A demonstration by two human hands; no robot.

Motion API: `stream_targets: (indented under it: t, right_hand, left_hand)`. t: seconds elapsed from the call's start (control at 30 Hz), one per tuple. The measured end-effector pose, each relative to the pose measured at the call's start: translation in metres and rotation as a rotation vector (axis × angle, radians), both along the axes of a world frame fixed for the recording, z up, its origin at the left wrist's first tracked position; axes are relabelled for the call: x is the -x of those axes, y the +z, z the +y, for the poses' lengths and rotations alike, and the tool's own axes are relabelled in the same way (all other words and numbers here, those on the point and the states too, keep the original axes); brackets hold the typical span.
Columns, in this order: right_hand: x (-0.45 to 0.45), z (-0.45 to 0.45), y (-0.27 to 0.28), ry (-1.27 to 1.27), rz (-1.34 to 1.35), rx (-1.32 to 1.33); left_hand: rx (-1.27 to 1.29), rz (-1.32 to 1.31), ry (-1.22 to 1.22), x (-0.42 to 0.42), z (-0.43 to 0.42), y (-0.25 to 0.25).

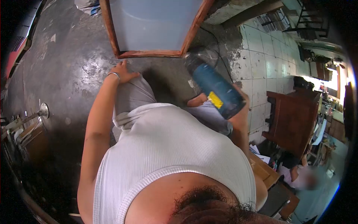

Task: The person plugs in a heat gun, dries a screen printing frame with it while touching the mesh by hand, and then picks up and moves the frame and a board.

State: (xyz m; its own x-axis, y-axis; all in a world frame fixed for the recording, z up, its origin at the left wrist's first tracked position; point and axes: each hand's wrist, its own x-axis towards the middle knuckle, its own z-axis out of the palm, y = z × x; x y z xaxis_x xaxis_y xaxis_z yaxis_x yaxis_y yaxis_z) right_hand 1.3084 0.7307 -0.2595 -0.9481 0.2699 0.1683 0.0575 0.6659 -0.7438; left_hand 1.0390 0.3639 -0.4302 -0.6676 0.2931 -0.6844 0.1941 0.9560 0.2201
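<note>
A teal heat gun point(214, 86) with a yellow label and a dark nozzle is in my right hand point(244, 100). Most of that hand is hidden behind the tool's body, and the tool is slightly blurred. Its nozzle points up and left, close to the lower right corner of a wooden frame point(149, 54). Pale, taut sheet or mesh point(153, 26) fills the frame. My left hand point(125, 72) rests on my left knee with its fingers spread, holding nothing, just below the frame's lower left corner.
A dark cable point(220, 50) runs along the floor right of the frame. White tiles point(259, 61) border the dark floor point(63, 74). A brown wooden cabinet point(292, 121) stands to the right, with another person point(296, 177) near it. A metal stand point(43, 111) is at left.
</note>
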Motion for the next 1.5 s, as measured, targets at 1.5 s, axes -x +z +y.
stream_targets:
  t: [1.5]
  right_hand:
    - [0.001, 0.026, -0.005, -0.039, 0.368, -0.519]
  left_hand:
    - [0.028, 0.046, -0.002, -0.009, 0.003, -0.007]
